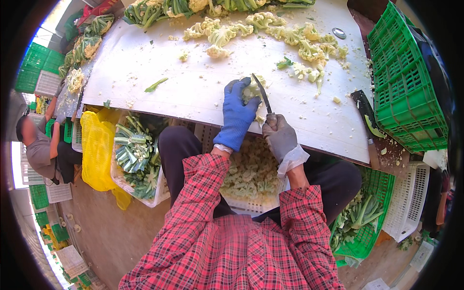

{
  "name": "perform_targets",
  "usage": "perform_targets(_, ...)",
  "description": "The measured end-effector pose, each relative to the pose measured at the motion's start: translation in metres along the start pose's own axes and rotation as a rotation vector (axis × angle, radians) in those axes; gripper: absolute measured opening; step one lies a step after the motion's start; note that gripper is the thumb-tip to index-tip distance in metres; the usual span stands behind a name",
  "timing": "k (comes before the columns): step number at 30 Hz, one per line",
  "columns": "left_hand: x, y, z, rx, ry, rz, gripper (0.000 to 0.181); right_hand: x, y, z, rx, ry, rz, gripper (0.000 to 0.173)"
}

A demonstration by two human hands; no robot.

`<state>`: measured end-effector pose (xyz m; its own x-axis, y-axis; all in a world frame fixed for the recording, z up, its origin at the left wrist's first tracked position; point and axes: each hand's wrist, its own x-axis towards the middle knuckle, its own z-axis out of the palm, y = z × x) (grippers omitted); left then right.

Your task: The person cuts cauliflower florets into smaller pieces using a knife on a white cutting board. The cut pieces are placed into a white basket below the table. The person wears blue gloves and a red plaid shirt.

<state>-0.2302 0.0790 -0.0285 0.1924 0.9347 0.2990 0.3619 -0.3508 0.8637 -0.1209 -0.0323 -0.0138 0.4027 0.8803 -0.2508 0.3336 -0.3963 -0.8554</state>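
My left hand (239,112), in a blue knit glove, grips a piece of cauliflower (250,91) against the white tabletop (174,76), close to its front edge. In my right hand (279,136), which wears a dark stained glove, is a knife (263,92) with a narrow dark blade. The blade points away from me and lies along the right side of the piece; whether it touches is hard to see. Below the table edge, between my knees, a white crate (253,207) holds many cut florets (250,172).
Cut cauliflower (221,36) and leafy heads (145,12) lie across the far side. A cleaver (362,112) rests at right by a green crate (406,79). Leaf trimmings (136,156) fill a crate at left beside yellow netting (96,150). Another person (43,145) works at far left.
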Motion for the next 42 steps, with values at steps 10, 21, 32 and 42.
perform_targets(10, -0.006, -0.028, 0.004, -0.135, 0.054, 0.025, 0.05, 0.016, -0.02, -0.008, -0.596, -0.303, -0.205, 0.035)
perform_targets(21, 0.058, 0.006, -0.007, 0.174, -0.189, 0.119, 0.066, -0.045, -0.009, -0.078, 0.32, -0.156, 0.145, 0.014)
perform_targets(32, -0.036, 0.04, -0.067, 0.446, -0.955, 0.487, 0.036, -0.059, -0.035, -0.115, 0.908, 0.227, 0.156, 0.026)
perform_targets(42, 0.148, -0.046, -0.041, 0.295, 0.202, -0.213, 0.075, -0.049, -0.043, -0.102, 0.853, 0.138, 0.187, 0.023)
